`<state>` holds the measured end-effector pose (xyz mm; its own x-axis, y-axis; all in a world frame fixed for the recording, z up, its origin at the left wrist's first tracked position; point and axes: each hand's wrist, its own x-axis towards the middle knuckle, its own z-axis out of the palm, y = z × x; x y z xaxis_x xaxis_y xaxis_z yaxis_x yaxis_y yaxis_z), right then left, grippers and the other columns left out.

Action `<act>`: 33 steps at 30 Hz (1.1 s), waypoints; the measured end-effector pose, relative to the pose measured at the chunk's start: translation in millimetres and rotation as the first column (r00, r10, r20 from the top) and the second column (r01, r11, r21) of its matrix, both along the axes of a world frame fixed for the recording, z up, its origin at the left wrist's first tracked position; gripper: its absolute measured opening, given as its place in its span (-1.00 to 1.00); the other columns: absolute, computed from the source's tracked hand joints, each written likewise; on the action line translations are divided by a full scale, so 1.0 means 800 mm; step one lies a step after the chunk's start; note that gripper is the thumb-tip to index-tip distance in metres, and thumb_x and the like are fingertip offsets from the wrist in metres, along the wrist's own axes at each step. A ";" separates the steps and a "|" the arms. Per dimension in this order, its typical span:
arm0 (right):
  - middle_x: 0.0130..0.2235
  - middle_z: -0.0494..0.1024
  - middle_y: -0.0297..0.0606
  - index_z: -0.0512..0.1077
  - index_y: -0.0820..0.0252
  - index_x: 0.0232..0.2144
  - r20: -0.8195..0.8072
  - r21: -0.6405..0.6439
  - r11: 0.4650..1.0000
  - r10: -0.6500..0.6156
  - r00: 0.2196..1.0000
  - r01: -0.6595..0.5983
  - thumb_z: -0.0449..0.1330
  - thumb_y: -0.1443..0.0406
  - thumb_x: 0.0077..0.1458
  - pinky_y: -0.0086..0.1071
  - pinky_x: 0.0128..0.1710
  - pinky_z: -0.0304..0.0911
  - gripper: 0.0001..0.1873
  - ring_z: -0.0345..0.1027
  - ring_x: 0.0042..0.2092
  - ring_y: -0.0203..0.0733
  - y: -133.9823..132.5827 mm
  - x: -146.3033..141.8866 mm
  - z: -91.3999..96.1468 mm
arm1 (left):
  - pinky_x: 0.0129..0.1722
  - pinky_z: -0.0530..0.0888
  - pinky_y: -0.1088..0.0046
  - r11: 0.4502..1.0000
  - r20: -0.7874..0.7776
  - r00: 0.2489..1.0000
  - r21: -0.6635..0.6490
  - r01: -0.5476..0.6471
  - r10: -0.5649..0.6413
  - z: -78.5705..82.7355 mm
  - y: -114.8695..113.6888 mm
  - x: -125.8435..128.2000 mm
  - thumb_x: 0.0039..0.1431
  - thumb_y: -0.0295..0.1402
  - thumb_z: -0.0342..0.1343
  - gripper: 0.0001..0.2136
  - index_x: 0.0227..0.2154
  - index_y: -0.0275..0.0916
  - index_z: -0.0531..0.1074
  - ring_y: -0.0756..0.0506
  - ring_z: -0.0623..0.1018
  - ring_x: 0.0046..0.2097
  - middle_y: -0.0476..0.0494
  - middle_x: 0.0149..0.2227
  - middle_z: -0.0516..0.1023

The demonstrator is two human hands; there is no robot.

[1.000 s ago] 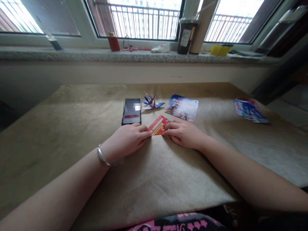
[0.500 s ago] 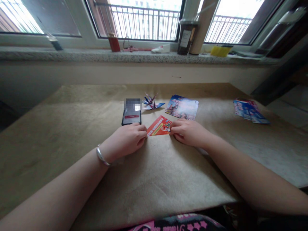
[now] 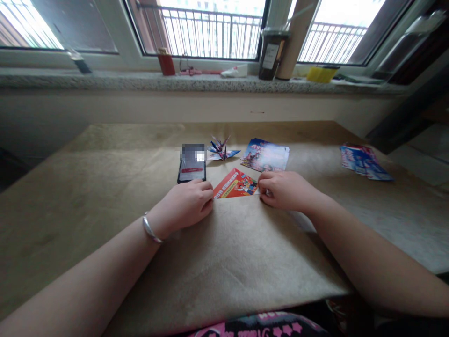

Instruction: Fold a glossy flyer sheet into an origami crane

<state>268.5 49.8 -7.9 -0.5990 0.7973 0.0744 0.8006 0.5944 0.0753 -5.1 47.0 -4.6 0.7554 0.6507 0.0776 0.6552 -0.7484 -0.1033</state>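
Note:
A red printed sheet of paper (image 3: 235,184), folded into a triangle, lies flat on the table with its long edge toward me. My left hand (image 3: 189,201) has its fingers curled closed at the paper's left corner, which they hide. At the right corner, my right hand (image 3: 286,191) pinches the tip between thumb and fingers. A phone (image 3: 191,168) with a lit screen lies just beyond my left hand. Past the paper stands a folded paper crane (image 3: 221,150) in blue and pink. Beyond my right hand is a stack of printed square sheets (image 3: 265,155).
More blue and red printed papers (image 3: 365,162) lie at the table's far right. The tan-covered table (image 3: 210,267) reaches the wall under a stone windowsill (image 3: 122,82). On the sill stand a red container (image 3: 166,63), a dark jar (image 3: 271,55) and a yellow object (image 3: 321,74).
My right hand has shifted slightly right along the paper's edge to its corner, uncovering more of the printed picture. My left hand has barely moved.

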 end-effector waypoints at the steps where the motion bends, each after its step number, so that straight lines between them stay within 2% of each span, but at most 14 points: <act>1: -0.26 0.53 -0.21 0.45 0.17 -0.47 0.010 0.010 0.999 -0.036 0.999 0.036 0.14 0.26 0.04 -0.39 -0.45 0.14 -0.87 0.40 -0.29 -0.19 0.001 0.000 -0.001 | -0.29 0.46 0.38 1.000 -0.005 1.000 0.011 -0.007 0.007 0.000 -0.001 0.001 0.20 -0.39 -0.06 -0.83 -0.40 -0.26 0.42 -0.10 0.48 -0.26 -0.13 -0.26 0.50; 4: -0.27 0.51 -0.20 0.46 0.15 -0.42 -0.018 0.026 0.993 -0.113 0.993 0.113 0.10 0.17 0.10 -0.39 -0.46 0.14 -0.79 0.38 -0.29 -0.17 0.003 -0.003 -0.004 | -0.27 0.46 0.35 0.999 -0.006 1.000 0.047 -0.013 0.013 -0.002 -0.003 0.004 0.20 -0.37 -0.05 -0.84 -0.36 -0.27 0.42 -0.13 0.47 -0.24 -0.16 -0.24 0.50; 8: -0.16 0.49 -0.19 0.44 0.11 -0.23 -0.114 0.009 0.987 -0.160 0.981 0.162 0.12 0.12 0.09 -0.34 -0.34 0.23 -0.73 0.39 -0.20 -0.12 0.005 -0.008 -0.011 | -0.19 0.47 0.31 0.996 0.036 0.998 0.080 -0.045 0.042 -0.007 -0.005 0.008 0.20 -0.36 -0.03 -0.82 -0.24 -0.30 0.41 -0.15 0.47 -0.18 -0.20 -0.11 0.49; 13: -0.05 0.45 -0.11 0.38 0.16 -0.06 -0.174 -0.023 0.990 -0.144 0.974 0.143 0.14 0.12 0.08 -0.20 -0.09 0.25 -0.60 0.31 -0.03 0.02 0.006 -0.013 -0.019 | -0.20 0.47 0.28 0.992 0.047 0.995 0.088 -0.091 0.087 -0.012 -0.006 0.009 0.22 -0.32 -0.03 -0.82 -0.24 -0.28 0.40 -0.17 0.46 -0.18 -0.15 -0.14 0.51; 16: -0.05 0.44 -0.09 0.36 0.18 -0.02 -0.234 -0.056 0.989 -0.145 0.961 0.136 0.15 0.16 0.07 -0.17 -0.01 0.21 -0.58 0.28 0.00 0.03 0.007 -0.015 -0.021 | -0.22 0.46 0.29 0.992 0.054 0.994 0.080 -0.096 0.092 -0.012 -0.005 0.010 0.25 -0.31 -0.05 -0.82 -0.26 -0.27 0.41 -0.16 0.46 -0.21 -0.13 -0.17 0.52; 19: -0.05 0.45 -0.11 0.37 0.19 -0.03 -0.317 -0.101 0.989 -0.139 0.938 0.112 0.17 0.22 0.05 -0.18 0.01 0.20 -0.60 0.28 0.00 0.00 0.007 -0.018 -0.023 | -0.24 0.46 0.30 0.993 0.079 0.994 0.086 -0.086 0.079 -0.013 -0.005 0.011 0.27 -0.31 -0.08 -0.79 -0.19 -0.26 0.41 -0.15 0.46 -0.22 -0.12 -0.15 0.52; 24: -0.13 0.45 -0.15 0.39 0.17 -0.10 -0.472 -0.134 0.988 -0.135 0.871 0.080 0.22 0.30 -0.01 -0.25 -0.09 0.25 -0.64 0.30 -0.09 -0.10 0.007 -0.023 -0.028 | -0.22 0.46 0.30 0.992 0.091 0.995 0.116 -0.048 0.037 -0.014 -0.004 0.010 0.26 -0.34 -0.06 -0.77 -0.11 -0.26 0.42 -0.15 0.45 -0.20 -0.14 -0.07 0.51; 28: -0.18 0.41 -0.19 0.38 0.16 -0.10 -0.579 -0.160 0.983 -0.169 0.798 0.092 0.25 0.35 -0.08 -0.32 -0.24 0.26 -0.59 0.29 -0.23 -0.19 0.008 -0.025 -0.033 | -0.19 0.47 0.28 0.992 0.094 0.995 0.122 -0.037 0.025 -0.015 -0.004 0.007 0.27 -0.33 -0.07 -0.76 -0.11 -0.27 0.42 -0.15 0.45 -0.19 -0.14 -0.05 0.50; 33: -0.37 0.39 -0.35 0.34 0.19 -0.10 -0.693 -0.359 0.926 -0.345 0.632 0.112 0.21 0.36 -0.07 -0.42 -0.45 0.18 -0.59 0.21 -0.46 -0.35 0.011 -0.029 -0.037 | -0.16 0.48 0.27 0.994 0.106 0.994 0.107 -0.034 0.023 -0.015 -0.005 0.006 0.25 -0.34 -0.05 -0.75 -0.09 -0.27 0.43 -0.15 0.46 -0.17 -0.14 -0.01 0.48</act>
<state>245.3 58.4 -37.8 -0.2326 0.9566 0.1753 0.6306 0.2856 -0.7217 0.0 43.3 -16.6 0.7209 0.6551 0.2262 0.6874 -0.7175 -0.1126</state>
